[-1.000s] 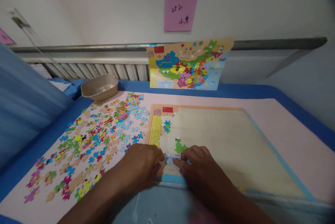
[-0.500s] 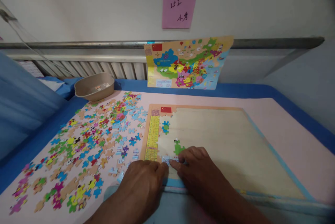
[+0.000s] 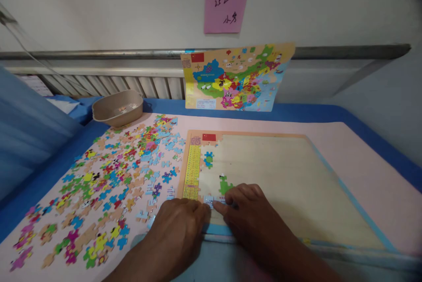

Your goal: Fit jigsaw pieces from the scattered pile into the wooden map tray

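My left hand (image 3: 181, 225) is closed over the lower left corner of the puzzle board (image 3: 270, 172), its fingertips at a light-blue puzzle piece (image 3: 209, 200) with small print. From the other side my right hand (image 3: 252, 211) reaches in with curled fingers, and its thumb and forefinger touch that printed part. Exactly how the fingertips grip is partly hidden. Just above lies a green puzzle piece (image 3: 224, 186). Along the board's left edge runs a joined yellow strip (image 3: 193, 165), with a red flag piece (image 3: 209, 137) at its top and a blue and green piece (image 3: 209, 159) nearby.
Many loose puzzle pieces (image 3: 115, 176) are spread over the pink tabletop on the left. Behind them stands a beige basin (image 3: 118, 108) with a few pieces inside. A printed map sheet (image 3: 237, 82) leans against the metal rail, below a pink note (image 3: 227, 2).
The view has shifted slightly. My left hand has edged a little left and up; my right hand stays almost in place at the printed piece.
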A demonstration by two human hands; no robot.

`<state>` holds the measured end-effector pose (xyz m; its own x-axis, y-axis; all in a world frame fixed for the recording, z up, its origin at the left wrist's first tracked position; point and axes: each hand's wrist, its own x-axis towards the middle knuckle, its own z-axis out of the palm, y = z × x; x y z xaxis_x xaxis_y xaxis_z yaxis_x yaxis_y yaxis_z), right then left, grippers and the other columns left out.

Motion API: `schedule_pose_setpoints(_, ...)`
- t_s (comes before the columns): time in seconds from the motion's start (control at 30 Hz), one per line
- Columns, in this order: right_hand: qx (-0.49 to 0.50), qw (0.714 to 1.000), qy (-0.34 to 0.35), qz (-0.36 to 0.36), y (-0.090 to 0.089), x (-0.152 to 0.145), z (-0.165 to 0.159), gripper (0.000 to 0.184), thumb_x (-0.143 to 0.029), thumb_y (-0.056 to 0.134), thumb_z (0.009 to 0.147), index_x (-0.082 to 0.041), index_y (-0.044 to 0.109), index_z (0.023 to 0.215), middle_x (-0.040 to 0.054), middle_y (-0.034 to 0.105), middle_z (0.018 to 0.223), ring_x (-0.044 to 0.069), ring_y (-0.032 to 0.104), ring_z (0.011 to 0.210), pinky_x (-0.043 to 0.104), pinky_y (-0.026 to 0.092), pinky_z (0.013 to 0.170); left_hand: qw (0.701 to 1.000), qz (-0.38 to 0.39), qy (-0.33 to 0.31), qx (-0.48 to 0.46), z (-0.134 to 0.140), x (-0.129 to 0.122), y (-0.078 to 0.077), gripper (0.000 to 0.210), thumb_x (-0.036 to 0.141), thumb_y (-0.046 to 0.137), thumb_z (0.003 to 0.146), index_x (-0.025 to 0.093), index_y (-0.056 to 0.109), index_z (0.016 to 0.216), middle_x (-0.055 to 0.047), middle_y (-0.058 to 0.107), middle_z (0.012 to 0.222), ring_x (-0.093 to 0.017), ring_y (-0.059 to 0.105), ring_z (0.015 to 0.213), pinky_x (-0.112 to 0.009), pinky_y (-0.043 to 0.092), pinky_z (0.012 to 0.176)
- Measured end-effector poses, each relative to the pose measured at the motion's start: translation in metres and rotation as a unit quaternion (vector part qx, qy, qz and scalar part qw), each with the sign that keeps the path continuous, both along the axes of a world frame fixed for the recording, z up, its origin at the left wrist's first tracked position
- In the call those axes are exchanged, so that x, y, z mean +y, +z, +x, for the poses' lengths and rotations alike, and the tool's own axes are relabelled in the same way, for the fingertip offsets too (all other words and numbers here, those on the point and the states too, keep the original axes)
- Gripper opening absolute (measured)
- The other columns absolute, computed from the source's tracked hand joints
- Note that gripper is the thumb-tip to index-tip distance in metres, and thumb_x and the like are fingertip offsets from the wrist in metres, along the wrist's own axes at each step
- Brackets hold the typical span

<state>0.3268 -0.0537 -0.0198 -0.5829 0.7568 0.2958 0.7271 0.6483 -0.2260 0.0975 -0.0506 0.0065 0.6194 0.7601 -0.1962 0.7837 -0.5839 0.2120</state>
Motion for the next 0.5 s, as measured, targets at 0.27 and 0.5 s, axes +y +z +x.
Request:
schedule_pose_setpoints(0.27, -0.013, 1.0, 0.005, -0.012, 0.0031, -0.0001, 0.0008, 0.029, -0.02, 0.072, 0.101, -0.029, 0.071, 0.128, 0.0042, 0.067, 0.102, 0.023, 0.054, 0.096, 0.04, 0.033, 0.086, 1.0, -0.005, -0.012, -0.011, 0.0048, -0.0025, 0.0014, 0.019, 0.009, 0.049, 0.093, 0.023, 0.061, 0.099, -0.004, 0.072, 0.085, -0.022, 0.068, 0.075, -0.034, 0.049, 0.066)
schedule_pose_setpoints(0.5, -0.025, 1.0, 0.001, -0.012, 0.0034, -0.0019, 0.0011, 0.025, -0.02, 0.071, 0.101, -0.03, 0.072, 0.123, 0.0045, 0.067, 0.1, 0.024, 0.053, 0.096, 0.04, 0.033, 0.085, 1.0, 0.012, -0.022, -0.007, 0.0032, -0.003, -0.0003, 0.02, 0.009, 0.047, 0.094, 0.022, 0.062, 0.1, -0.004, 0.073, 0.084, -0.023, 0.069, 0.075, -0.035, 0.052, 0.067)
